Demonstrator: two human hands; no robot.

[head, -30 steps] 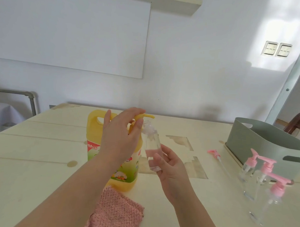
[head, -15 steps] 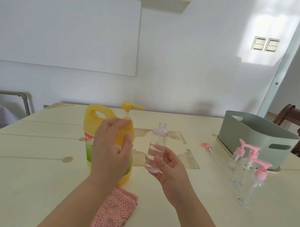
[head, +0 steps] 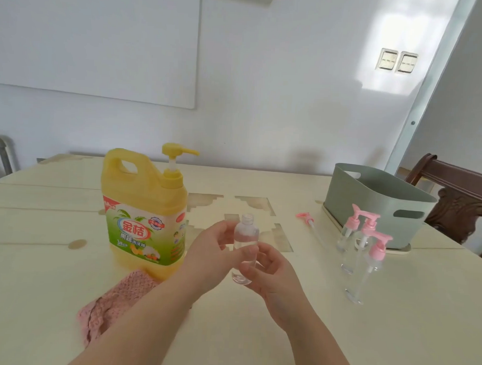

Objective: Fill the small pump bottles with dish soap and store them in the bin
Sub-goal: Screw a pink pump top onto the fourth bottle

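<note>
A clear bottle (head: pixel 246 231) sits between the fingers (head: pixel 219 233), a yellow, green-labelled jug (head: pixel 144 184) left of them, pink-topped bottles (head: pixel 369 230) and grey-green bin (head: pixel 370 208) right.

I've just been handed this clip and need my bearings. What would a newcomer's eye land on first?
A big yellow dish soap jug with a pump top stands on the table, left of centre. Just in front, the left hand and right hand together hold a small clear bottle, uncapped. At right, three pink-topped pump bottles stand before a grey-green bin.
</note>
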